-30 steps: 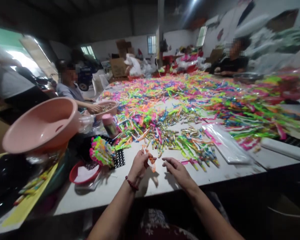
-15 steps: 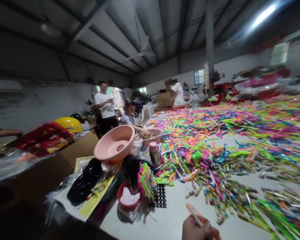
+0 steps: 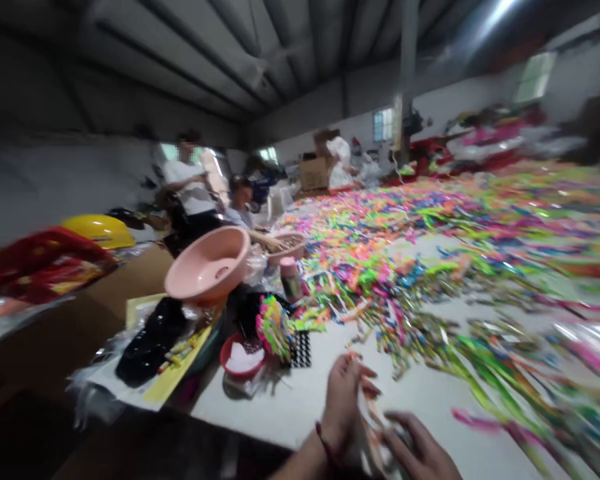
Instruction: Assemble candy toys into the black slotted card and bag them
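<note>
My left hand [image 3: 343, 393], with a dark band on its wrist, is closed around a thin orange-and-white plastic piece [image 3: 367, 407] above the white table [image 3: 295, 400]. Blur hides its exact kind. At the lower end of that piece, my right hand [image 3: 423, 450] comes in from the bottom edge, its fingertips bent onto it. Left of my hands stand a bundle of bright plastic strips [image 3: 274, 327] and a small red bowl [image 3: 243, 357] with white paper in it. A black-and-white patterned piece [image 3: 301, 349] lies beside the bundle.
Heaps of colourful plastic strips [image 3: 380, 220] cover the table ahead and right. A pink basin [image 3: 210, 263], a pink-capped bottle [image 3: 291, 280] and a black plastic bag [image 3: 153, 343] stand left. Beyond are a seated person [image 3: 240, 203], a standing person [image 3: 190, 187] and a yellow helmet [image 3: 100, 230].
My right hand has entered from the bottom and met the piece my left hand holds. My left hand has moved up and left in view. The camera has turned, blurring the scene.
</note>
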{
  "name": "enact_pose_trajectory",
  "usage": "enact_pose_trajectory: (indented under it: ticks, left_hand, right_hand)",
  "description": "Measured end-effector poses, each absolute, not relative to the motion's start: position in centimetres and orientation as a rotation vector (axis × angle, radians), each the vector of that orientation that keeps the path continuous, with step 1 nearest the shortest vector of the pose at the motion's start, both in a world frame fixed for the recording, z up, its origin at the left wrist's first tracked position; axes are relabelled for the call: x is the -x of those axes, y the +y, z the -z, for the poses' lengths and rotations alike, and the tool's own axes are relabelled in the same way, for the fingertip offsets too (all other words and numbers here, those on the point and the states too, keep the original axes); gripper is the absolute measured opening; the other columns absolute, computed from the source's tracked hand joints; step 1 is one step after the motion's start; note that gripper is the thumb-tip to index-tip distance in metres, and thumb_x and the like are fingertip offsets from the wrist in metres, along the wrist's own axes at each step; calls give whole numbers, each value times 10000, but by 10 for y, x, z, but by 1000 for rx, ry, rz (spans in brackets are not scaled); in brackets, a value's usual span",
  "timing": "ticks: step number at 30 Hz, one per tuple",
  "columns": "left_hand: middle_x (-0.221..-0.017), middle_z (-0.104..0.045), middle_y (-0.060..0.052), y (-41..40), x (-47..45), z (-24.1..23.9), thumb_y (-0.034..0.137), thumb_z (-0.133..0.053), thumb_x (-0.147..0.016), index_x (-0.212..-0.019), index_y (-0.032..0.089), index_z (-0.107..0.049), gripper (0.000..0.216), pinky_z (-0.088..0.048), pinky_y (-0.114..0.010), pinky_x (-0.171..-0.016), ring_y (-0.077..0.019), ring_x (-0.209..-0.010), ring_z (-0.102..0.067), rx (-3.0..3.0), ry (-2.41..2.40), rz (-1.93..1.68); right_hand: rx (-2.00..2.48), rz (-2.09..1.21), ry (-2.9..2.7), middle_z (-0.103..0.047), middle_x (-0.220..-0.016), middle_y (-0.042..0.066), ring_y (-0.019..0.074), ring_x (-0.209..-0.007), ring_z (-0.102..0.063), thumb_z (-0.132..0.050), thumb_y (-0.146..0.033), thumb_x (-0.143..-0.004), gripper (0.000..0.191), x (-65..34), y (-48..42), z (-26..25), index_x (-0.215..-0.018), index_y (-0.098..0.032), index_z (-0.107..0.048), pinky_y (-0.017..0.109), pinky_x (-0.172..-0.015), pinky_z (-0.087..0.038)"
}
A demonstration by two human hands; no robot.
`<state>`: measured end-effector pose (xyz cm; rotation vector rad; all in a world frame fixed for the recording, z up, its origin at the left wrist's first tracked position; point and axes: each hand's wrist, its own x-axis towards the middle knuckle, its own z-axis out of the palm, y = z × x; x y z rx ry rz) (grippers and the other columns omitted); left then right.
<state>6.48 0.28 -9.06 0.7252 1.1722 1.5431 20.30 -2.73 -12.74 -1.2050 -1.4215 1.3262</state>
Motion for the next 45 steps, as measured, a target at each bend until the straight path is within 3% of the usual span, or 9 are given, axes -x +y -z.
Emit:
enact_pose_trajectory:
  ticks: [2,4,6,11,18,24,31,37,45]
  left_hand:
    - [-734,-658,-7,-4,-59,81,715,-754,-652,-990,145,-561,691,-407,-210,-504,-83,-470,-566,-789,1143,-1458]
    - [-725,-650,10,-8,-54,76,638,-769,-695,-1028,148,-554,631,-395,-194,-488,-73,-458,-556,-849,1090,-1345]
    - [-721,-652,10,-10,-50,75,608,-754,-737,-1028,148,-552,580,-396,-190,-470,-79,-445,-565,-874,1028,-1182]
    - [-724,-674,-19,-25,-49,73,564,-739,-788,-1001,142,-568,503,-473,-195,-511,-112,-513,-638,-941,948,-868]
    - [-694,-678,-25,-34,-52,68,540,-717,-818,-980,139,-577,454,-488,-187,-467,-114,-480,-635,-998,922,-638]
    - [-689,-680,-33,-37,-51,63,493,-689,-860,-980,140,-590,385,-474,-162,-450,-98,-468,-624,-997,876,-507]
    - [-693,-681,-31,-39,-48,65,497,-671,-876,-984,149,-599,372,-456,-155,-433,-99,-476,-629,-1029,854,-424]
    - [-718,-683,-31,-38,-47,70,508,-659,-885,-1005,149,-603,382,-464,-161,-450,-91,-487,-628,-1057,875,-381]
    - [-690,-670,-11,-40,-43,71,496,-675,-873,-994,161,-607,363,-458,-170,-448,-91,-468,-618,-1040,864,-299]
  right_hand:
    - [1204,-1319,-1464,-721,-885,75,247,-807,-680,-566,-775,-768,628,-214,-27,116,-1029,-213,-669,312,-687,-554]
    - [1200,-1336,-1494,-682,-805,50,196,-679,-614,-487,-720,-867,577,-226,-23,108,-1044,-195,-648,309,-632,-518]
    - [1177,-1317,-1487,-655,-776,33,181,-684,-580,-494,-651,-905,530,-238,-19,104,-1106,-189,-660,306,-649,-499]
    - [1028,-1324,-1404,-701,-1044,59,201,-939,-618,-667,-507,-860,400,-254,-18,97,-1129,-213,-700,329,-847,-487]
    - [958,-1467,-1363,-717,-1009,33,180,-914,-612,-751,-434,-821,306,-262,-19,94,-1044,-225,-763,315,-855,-471]
    - [944,-1642,-1276,-711,-928,10,174,-866,-607,-809,-394,-777,261,-264,-25,97,-979,-236,-762,287,-767,-489]
    - [893,-1741,-1272,-710,-916,5,159,-874,-610,-828,-351,-762,221,-267,-27,99,-939,-227,-779,287,-844,-460]
    - [988,-1749,-1300,-699,-851,5,127,-722,-545,-795,-422,-783,276,-270,-28,101,-965,-215,-784,275,-727,-433]
    - [977,-1819,-1395,-739,-886,37,171,-827,-633,-815,-431,-735,295,-272,-25,91,-902,-190,-789,314,-834,-475]
